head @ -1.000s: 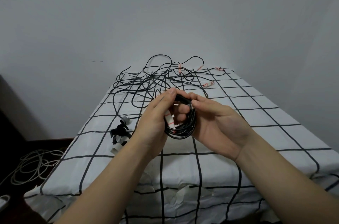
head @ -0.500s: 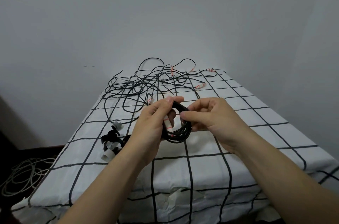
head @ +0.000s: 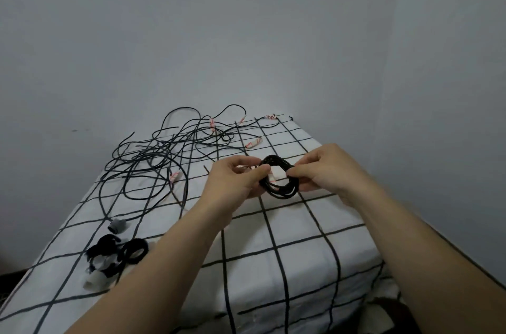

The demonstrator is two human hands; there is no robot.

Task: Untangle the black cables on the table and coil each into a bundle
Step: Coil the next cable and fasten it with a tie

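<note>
Black cable coil (head: 282, 191) is hanging above the table (head: 301, 257), and I am pinching its left side with my left hand (head: 235, 181) and its right side with my right hand (head: 325, 173).

Dim, flat, cool-grey light lies on the wall (head: 246, 32); shadows on the counter (head: 301, 265) are faint and soft. The wide lens bows the counter's edges. The coiled cable (head: 282, 191) reads sharp, the loose black cables (head: 153, 161) softer, the small pieces (head: 109, 257) at lower left blurred.
</note>
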